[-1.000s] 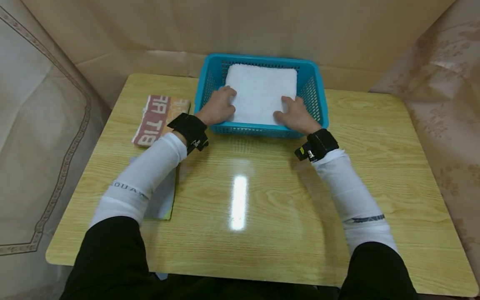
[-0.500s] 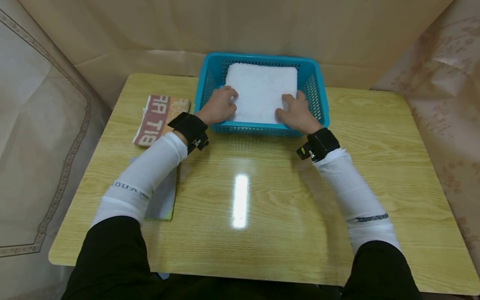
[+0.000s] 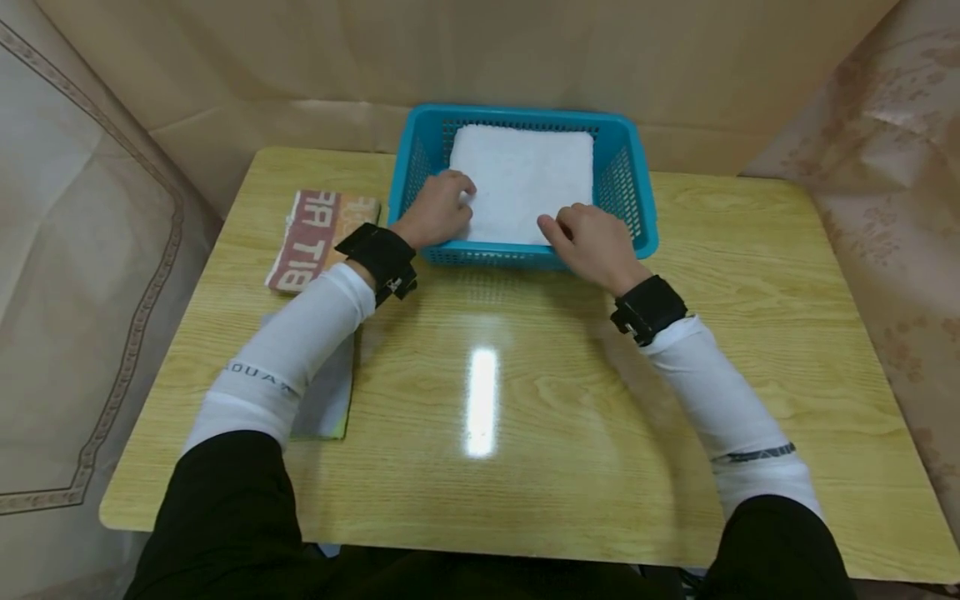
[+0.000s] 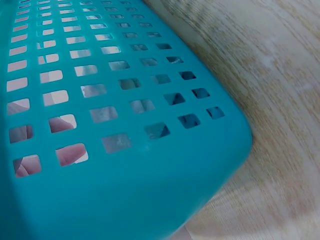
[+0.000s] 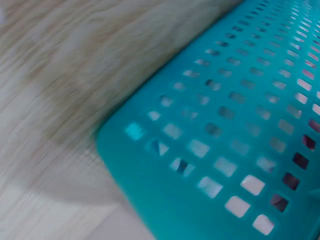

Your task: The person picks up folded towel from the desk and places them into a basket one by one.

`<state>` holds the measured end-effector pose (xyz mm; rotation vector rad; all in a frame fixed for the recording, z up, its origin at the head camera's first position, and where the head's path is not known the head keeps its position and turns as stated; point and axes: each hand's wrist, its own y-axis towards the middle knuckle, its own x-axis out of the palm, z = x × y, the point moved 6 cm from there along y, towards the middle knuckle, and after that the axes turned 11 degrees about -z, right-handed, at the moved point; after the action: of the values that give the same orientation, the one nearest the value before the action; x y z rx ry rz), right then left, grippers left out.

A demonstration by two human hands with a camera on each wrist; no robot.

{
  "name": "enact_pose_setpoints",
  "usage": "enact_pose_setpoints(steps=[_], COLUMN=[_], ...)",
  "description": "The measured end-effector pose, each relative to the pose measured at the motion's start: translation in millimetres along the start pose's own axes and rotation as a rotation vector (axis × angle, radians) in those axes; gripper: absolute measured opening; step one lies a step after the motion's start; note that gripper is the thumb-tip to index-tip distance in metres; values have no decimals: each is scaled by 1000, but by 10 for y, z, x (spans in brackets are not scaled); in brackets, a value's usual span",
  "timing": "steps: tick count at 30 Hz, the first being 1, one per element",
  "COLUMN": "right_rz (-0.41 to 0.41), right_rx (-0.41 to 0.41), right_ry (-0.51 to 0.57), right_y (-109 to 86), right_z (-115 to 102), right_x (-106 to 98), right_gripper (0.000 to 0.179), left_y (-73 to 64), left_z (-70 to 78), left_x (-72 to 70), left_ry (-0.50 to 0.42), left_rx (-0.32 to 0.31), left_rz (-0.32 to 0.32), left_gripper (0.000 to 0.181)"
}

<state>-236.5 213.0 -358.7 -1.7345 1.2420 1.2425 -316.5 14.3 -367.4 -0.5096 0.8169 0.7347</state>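
Observation:
A folded white towel point(image 3: 525, 175) lies flat inside a blue plastic basket point(image 3: 517, 257) at the back of the table. My left hand point(image 3: 437, 208) reaches over the basket's front left corner, its thumb and index finger curled at the towel's left edge. The other left fingertips are hidden. Above the basket's front right rim is my right hand point(image 3: 598, 246), apart from the towel's right edge, fingers loosely bent and holding nothing visible. Both wrist views mostly show the basket's perforated wall point(image 4: 135, 165), with bits of skin and white cloth behind its holes.
Left of the basket lies a folded red and orange cloth point(image 3: 303, 237) with pale letters. A grey folded cloth point(image 3: 326, 392) is partly under my left forearm. The wooden table point(image 3: 562, 450) meets a beige curtain point(image 3: 300, 67) at the back.
My right hand has drawn away from the towel's right side, back and up toward the basket's front rim. My left hand and the towel stay nearly where they were.

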Motion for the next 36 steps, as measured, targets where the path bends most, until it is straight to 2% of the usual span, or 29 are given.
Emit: enact_pose_setpoints(steps=[3, 6, 15, 20, 26, 28, 31, 36], right_rz=[-65, -123, -195, -219, -229, -222, -197, -172], right_rx=[-60, -79, -35, 2, 9, 11, 16, 18], right_ry=[-67, -114, -144, -161, -151, -143, -144, -151], right_y=[-4, 3, 71, 106, 101, 84, 48, 16], right_z=[-37, -48, -70, -45, -31, -15, 25, 60], right_x=[68, 128, 169, 155, 121, 106, 65, -9], right_gripper=[52, 53, 61, 65, 65, 64, 63, 63], left_y=[0, 0, -27, -46, -145, -185, -233, -293], left_z=[-7, -18, -18, 80, 239, 331, 477, 598], left_x=[2, 1, -32, -77, -73, -29, 91, 275], left_ry=[1, 2, 15, 55, 112, 141, 193, 244], left_rx=[-4, -5, -11, 55, 145, 188, 237, 238], left_rz=[6, 12, 47, 108, 182, 175, 116, 10], left_gripper=[34, 34, 30, 28, 25, 25, 25, 28])
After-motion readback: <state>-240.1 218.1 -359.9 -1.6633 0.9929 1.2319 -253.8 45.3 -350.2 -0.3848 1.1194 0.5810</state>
